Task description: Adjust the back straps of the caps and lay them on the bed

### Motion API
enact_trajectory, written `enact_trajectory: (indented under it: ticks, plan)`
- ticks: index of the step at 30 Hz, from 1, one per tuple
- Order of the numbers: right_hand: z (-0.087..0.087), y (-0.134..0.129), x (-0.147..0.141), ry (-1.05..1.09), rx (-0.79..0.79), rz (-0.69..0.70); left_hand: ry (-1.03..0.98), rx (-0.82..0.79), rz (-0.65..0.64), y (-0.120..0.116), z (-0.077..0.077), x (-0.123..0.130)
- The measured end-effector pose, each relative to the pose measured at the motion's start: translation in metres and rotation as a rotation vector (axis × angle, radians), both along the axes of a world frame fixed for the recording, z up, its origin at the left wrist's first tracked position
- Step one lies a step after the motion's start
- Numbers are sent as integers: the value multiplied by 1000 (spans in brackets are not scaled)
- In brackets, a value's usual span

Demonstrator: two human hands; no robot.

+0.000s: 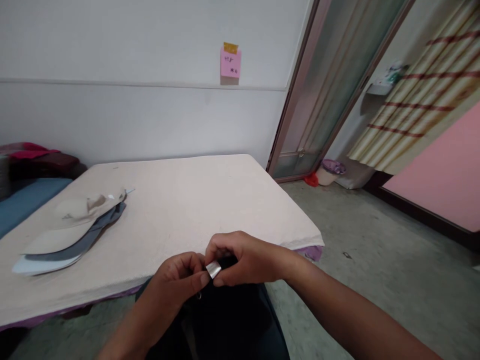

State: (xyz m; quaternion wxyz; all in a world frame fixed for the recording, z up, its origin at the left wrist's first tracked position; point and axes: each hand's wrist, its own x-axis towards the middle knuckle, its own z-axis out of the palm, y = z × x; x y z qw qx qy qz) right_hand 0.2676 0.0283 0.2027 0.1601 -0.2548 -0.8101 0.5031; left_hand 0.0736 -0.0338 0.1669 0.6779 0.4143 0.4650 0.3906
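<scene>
My left hand [180,277] and my right hand [243,260] meet in front of my lap, near the table's front edge, both closed in a pinch. Between their fingertips is a small, flat, shiny silver buckle [213,269]. The right thumb and fingers grip it, while the left thumb tip presses at its left side. Dark material [228,261] shows behind the buckle inside the right hand; its full shape is hidden and merges with the dark cloth [236,320] below. A small metal ring [199,295] hangs just under the left hand.
A bed-like table with a pale cover [195,200] spans the front. Stacked caps, the top one beige [60,235], lie at its left. A pink note [230,64] is taped to the wall. At the right are a sliding door [311,90] and a bin [327,175].
</scene>
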Motion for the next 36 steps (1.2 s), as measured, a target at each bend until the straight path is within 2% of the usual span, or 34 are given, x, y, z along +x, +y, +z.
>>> enact_trajectory:
  ticks: [4, 8, 11, 14, 18, 26, 30, 36]
  plan:
    - [-5, 2, 1, 3, 6, -21, -16, -15, -16, -2, 2, -2]
    - [-10, 5, 0, 37, -65, 0, -17, -7, 10, -2, 2, -2]
    - [-13, 7, 0, 80, -165, 30, -20, -8, 37, -3, 1, 0]
    - [-15, 9, 0, 146, -335, 70, -2, 2, 78, -3, 1, 2]
    - [-16, 9, 0, 158, -458, 34, 13, 27, 69, -1, 2, 3]
    - [-19, 10, -1, 84, -464, -1, -3, -36, 20, 0, 4, 4]
    - [-21, 11, -2, 34, -415, -33, 33, -39, 56, 0, 6, 6]
    - [-30, 8, -9, 36, -398, -96, 40, -48, 24, 3, -1, 6]
